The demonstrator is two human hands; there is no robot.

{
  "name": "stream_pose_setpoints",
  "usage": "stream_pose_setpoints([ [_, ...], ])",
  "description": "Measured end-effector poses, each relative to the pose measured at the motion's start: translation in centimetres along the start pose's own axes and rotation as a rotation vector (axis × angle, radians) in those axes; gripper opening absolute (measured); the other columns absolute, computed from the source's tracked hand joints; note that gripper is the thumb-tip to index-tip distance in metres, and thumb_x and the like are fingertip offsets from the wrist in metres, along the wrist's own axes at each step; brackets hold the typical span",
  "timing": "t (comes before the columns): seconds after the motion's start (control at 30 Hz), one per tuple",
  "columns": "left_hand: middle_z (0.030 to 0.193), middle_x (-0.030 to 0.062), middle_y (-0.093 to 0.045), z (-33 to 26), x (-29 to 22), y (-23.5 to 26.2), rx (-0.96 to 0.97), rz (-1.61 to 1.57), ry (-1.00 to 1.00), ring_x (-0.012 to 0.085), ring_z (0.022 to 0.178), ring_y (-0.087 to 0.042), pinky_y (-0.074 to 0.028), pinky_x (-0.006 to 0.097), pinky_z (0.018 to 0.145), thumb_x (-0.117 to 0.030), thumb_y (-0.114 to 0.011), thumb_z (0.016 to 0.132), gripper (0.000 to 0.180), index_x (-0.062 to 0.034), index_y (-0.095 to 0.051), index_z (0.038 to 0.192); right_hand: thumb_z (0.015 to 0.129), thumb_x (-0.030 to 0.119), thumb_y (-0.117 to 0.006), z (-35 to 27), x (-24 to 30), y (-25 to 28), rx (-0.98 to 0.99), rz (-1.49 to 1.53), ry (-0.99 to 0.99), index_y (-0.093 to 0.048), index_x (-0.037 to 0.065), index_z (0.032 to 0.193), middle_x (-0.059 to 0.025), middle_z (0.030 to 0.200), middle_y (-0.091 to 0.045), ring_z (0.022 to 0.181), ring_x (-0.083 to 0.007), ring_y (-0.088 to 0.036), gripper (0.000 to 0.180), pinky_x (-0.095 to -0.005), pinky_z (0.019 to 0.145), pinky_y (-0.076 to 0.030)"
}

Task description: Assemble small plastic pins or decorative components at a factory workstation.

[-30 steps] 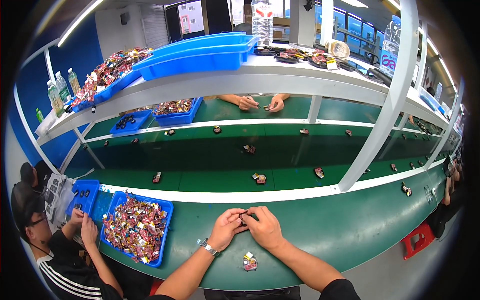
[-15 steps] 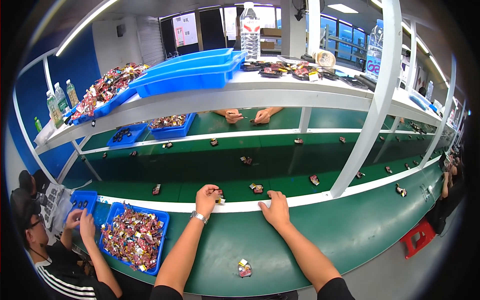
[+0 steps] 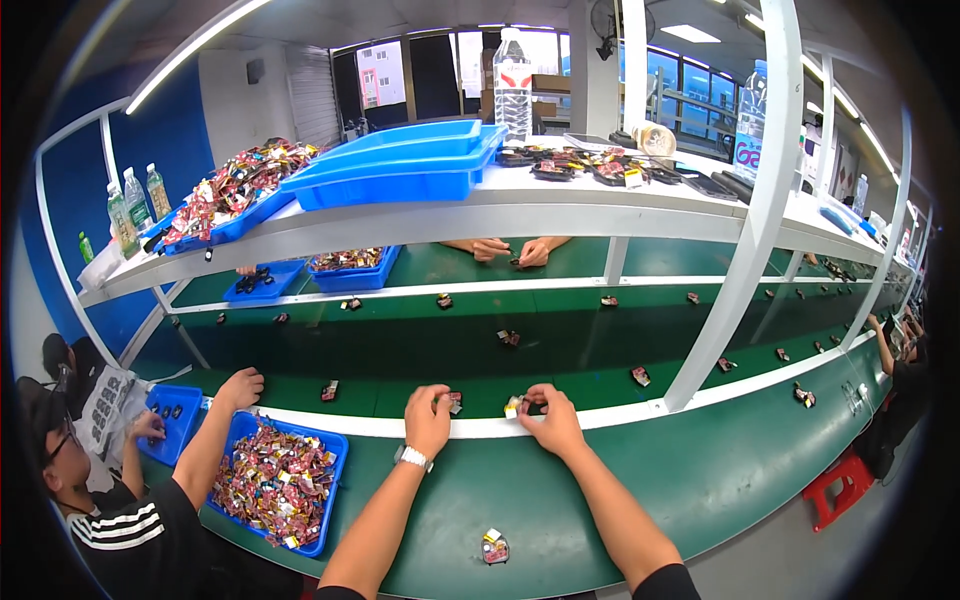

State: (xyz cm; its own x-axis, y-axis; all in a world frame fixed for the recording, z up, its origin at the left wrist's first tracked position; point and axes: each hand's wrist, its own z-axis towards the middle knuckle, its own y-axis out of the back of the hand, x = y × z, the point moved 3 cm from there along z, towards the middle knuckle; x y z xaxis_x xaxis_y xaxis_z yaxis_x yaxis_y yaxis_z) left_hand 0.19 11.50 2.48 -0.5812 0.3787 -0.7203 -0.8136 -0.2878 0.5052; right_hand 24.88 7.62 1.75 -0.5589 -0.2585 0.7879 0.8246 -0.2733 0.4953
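My left hand [image 3: 428, 422] is at the white rail, its fingers curled and closed on a small dark-red part [image 3: 456, 402] with a pale patch. Just to its right, my right hand [image 3: 555, 424] pinches another small part [image 3: 514, 407] with white and yellow bits between thumb and fingers. Both hands are over the rail at the belt's near side, apart from each other. On the green table between my forearms lies one more small red-and-black part [image 3: 495, 547] with a white and yellow tag.
A blue bin [image 3: 335, 490] heaped with similar parts stands left of my left forearm. A co-worker [image 3: 130, 500] at the left reaches over the belt [image 3: 420, 350], which carries scattered parts. Overhead runs a white shelf [image 3: 560, 215] with blue trays and bottles; an upright post [image 3: 735, 220] stands right.
My right hand has gone from spread fingers to a pinch on the part beside it. My left hand has stayed near the rail with its part. The co-worker's arm has stretched toward the belt.
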Motion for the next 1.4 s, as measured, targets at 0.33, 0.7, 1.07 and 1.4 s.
stream_pose_setpoints([
  [0.33, 0.111, 0.0094, -0.065, -7.6, -2.8, 1.0, 0.899, -1.001, 0.558, 0.0121, 0.088, -0.064, -0.055, 0.027, 0.079, -0.025, -0.047, 0.104, 0.036, 0.0006, -0.054, 0.129, 0.077, 0.002, -0.07, -4.9, 9.1, 1.1, 0.461, 0.036, 0.374, -0.06, 0.008, 0.121, -0.0094, 0.118, -0.063, 0.116, -0.0296, -0.054, 0.045, -0.0384, 0.099, -0.046],
  [0.7, 0.124, 0.0118, -0.058, -9.7, -3.6, 0.9, 0.632, -1.018, 0.55, 0.0193, 0.109, -0.062, -0.055, 0.035, 0.095, -0.01, -0.046, 0.102, 0.035, 0.0008, -0.046, 0.136, 0.082, 0.01, -0.069, -7.1, 8.7, -2.4, 0.135, -0.116, 0.337, -0.065, 0.007, 0.105, -0.0067, 0.101, -0.06, 0.095, -0.0257, -0.06, 0.024, -0.0373, 0.08, -0.053],
  [1.07, 0.123, 0.0139, -0.06, -9.7, -3.4, 0.5, 0.618, -1.026, 0.562, 0.0212, 0.111, -0.062, -0.055, 0.035, 0.095, -0.001, -0.042, 0.101, 0.034, 0.0028, -0.046, 0.134, 0.077, 0.005, -0.072, -6.5, 8.4, -1.2, 0.217, -0.136, 0.512, -0.068, 0.009, 0.093, -0.0055, 0.106, -0.059, 0.1, -0.0253, -0.06, 0.017, -0.0368, 0.084, -0.052],
  [1.4, 0.125, 0.0136, -0.059, -9.9, -3.5, 0.2, 0.681, -0.962, 0.476, 0.0204, 0.112, -0.061, -0.055, 0.035, 0.096, 0.002, -0.045, 0.099, 0.037, 0.0024, -0.046, 0.136, 0.075, 0.008, -0.075, -6.2, 7.7, -0.4, 0.276, -0.118, 0.488, -0.071, 0.009, 0.089, -0.0067, 0.118, -0.059, 0.11, -0.0271, -0.056, 0.014, -0.038, 0.091, -0.05],
])
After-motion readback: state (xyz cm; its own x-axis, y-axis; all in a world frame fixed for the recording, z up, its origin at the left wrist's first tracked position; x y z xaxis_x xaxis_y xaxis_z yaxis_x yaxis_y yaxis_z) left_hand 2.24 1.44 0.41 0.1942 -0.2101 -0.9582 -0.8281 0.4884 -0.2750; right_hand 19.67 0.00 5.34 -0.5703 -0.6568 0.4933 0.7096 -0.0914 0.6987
